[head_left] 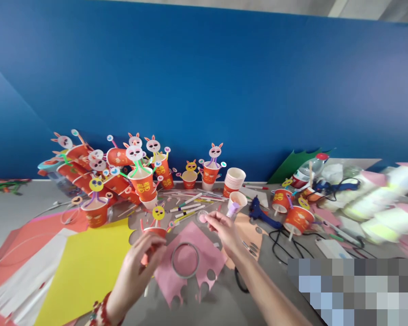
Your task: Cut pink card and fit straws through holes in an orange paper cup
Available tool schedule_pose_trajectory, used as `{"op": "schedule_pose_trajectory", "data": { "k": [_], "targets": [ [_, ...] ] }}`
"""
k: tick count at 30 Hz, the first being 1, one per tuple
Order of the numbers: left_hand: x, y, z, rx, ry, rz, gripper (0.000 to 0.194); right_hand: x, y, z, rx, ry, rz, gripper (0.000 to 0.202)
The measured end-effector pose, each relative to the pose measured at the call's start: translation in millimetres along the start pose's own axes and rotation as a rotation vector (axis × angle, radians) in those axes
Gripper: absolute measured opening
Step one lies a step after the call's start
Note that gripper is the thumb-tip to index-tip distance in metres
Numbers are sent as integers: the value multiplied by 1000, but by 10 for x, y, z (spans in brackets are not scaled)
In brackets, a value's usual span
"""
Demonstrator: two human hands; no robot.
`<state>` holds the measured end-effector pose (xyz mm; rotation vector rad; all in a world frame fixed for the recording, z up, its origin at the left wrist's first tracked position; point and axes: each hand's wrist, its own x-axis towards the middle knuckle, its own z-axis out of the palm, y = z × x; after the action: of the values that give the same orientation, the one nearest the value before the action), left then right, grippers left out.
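My left hand [138,262] is wrapped round an orange paper cup [153,232], its fingers hiding most of the cup's side. A yellow paper animal face [158,212] rises from that cup, with a small disc on an arm at its right. Between the thumb and fingertips of my right hand [225,230] is a small pale pink paper disc [202,217]. Pink paper [204,242] with round holes cut along its edge lies below and between both hands. On it rests a grey ring [173,260].
Decorated cups [143,186] crowd the back left. Markers [187,208] lie in the middle, beside stacked plain cups [235,177]. A blue glue gun [260,213] with a black cable is on the right. Yellow paper [91,267] covers the left. A person's patterned, blurred-out area fills the lower right.
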<state>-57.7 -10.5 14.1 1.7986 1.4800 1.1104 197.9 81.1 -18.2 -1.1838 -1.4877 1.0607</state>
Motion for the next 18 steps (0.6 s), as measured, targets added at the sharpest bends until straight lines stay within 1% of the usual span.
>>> {"op": "schedule_pose_trajectory", "data": {
  "k": [2, 4, 6, 8, 10, 12, 15, 16, 18],
  "targets": [
    [-8, 135, 171, -174, -138, -66, 18, -171, -130, 24, 59, -24, 19, 32],
    [1, 224, 337, -372, -228, -137, 23, -336, -248, 63, 126, -48, 27, 27],
    [24, 262, 457, -508, -268, -176, 26, -462, -311, 90, 138, -80, 9, 25],
    [50, 261, 513, -531, -247, -171, 26, -529, -293, 81, 109, -100, 4, 24],
    [68, 242, 512, -419, -195, -132, 23, -544, -196, 32, 24, -99, 7, 23],
    [70, 220, 485, -204, -187, -67, 17, -534, -61, -36, -144, -100, -12, 22],
    [43, 190, 466, 111, -274, 70, 12, -524, 112, -105, -481, -165, -45, 20],
    [27, 179, 473, 193, -308, 113, 13, -527, 148, -109, -561, -185, -48, 18],
    [-9, 152, 504, 334, -371, 170, 12, -537, 191, -92, -652, -196, -52, 14]
  ]
}}
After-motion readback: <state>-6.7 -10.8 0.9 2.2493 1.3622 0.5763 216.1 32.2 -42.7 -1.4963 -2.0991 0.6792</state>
